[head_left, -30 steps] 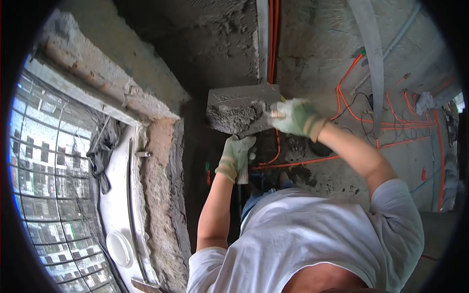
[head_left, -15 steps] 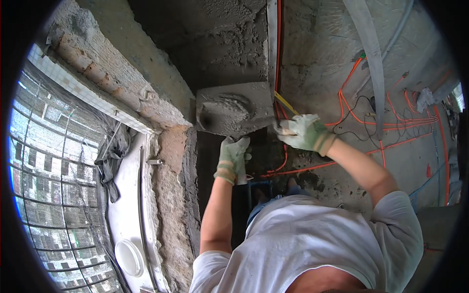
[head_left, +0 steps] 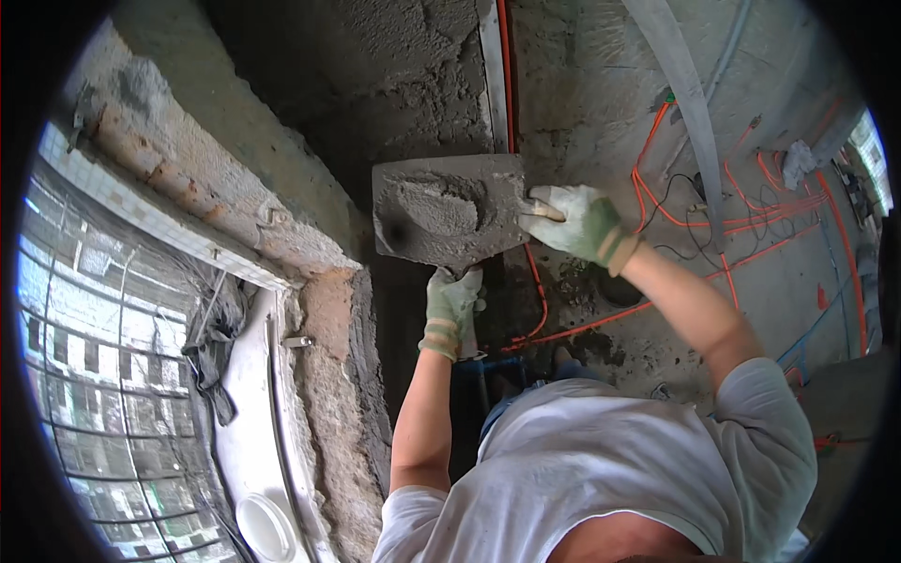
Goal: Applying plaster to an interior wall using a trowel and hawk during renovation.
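My left hand (head_left: 455,298), in a white and green glove, is closed under the near edge of a mortar hawk (head_left: 394,174). The grey, roughly rectangular board is coated with mortar, and a mound of wet mortar (head_left: 436,205) sits on it. My right hand (head_left: 574,220), gloved alike, is at the board's right edge. Its fingers are wrapped round the tan handle of a trowel (head_left: 544,209); the blade hardly shows against the grey board. The hawk's grip is mostly hidden by my left hand.
Beyond the hawk is a rough mortar-covered wall (head_left: 375,84) with a pale vertical strip (head_left: 491,66). Left stands a broken window opening with mesh netting (head_left: 113,375) and a white round lid (head_left: 266,527). Orange conduits (head_left: 601,322) cross the floor at right, beside a grey hanging strip (head_left: 690,103).
My right hand has moved up and slightly left, against the hawk's right edge. The view has shifted a little, and the mortar mound looks flatter and smoother.
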Tool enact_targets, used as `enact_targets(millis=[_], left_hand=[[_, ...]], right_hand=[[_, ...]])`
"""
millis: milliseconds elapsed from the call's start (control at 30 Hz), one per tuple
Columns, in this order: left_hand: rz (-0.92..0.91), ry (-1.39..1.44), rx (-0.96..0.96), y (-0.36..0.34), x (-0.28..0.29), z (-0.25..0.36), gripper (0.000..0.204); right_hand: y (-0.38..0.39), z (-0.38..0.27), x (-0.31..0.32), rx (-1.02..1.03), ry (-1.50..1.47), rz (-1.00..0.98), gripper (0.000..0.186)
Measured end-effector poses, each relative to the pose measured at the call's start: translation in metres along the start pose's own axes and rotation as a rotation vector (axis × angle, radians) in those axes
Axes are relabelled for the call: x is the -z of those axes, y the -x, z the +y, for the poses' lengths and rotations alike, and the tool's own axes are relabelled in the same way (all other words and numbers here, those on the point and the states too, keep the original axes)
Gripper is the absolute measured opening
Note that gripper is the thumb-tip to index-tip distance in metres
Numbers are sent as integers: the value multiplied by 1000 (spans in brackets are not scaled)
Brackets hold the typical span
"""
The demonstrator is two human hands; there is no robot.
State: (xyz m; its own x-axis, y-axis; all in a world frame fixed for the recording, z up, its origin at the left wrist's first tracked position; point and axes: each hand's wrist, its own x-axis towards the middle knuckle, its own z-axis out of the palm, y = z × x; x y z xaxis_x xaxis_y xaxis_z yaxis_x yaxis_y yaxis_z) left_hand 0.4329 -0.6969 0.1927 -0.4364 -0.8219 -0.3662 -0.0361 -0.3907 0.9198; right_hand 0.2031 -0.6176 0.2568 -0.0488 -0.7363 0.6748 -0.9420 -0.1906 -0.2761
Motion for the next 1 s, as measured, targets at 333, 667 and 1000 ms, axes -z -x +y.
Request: enact_targets(millis=[333,667,1000], left_hand=[[-108,-551,-315,-10,19,-11,25],[-25,1,93,-46,-17,17,13],[-14,27,100,-49,-15,14,16]], right_hand=[[-64,52,-14,222,230,113,28],[-107,149,-45,-318,-739,-77,30],[-71,122,18,-228,-149,117,27]])
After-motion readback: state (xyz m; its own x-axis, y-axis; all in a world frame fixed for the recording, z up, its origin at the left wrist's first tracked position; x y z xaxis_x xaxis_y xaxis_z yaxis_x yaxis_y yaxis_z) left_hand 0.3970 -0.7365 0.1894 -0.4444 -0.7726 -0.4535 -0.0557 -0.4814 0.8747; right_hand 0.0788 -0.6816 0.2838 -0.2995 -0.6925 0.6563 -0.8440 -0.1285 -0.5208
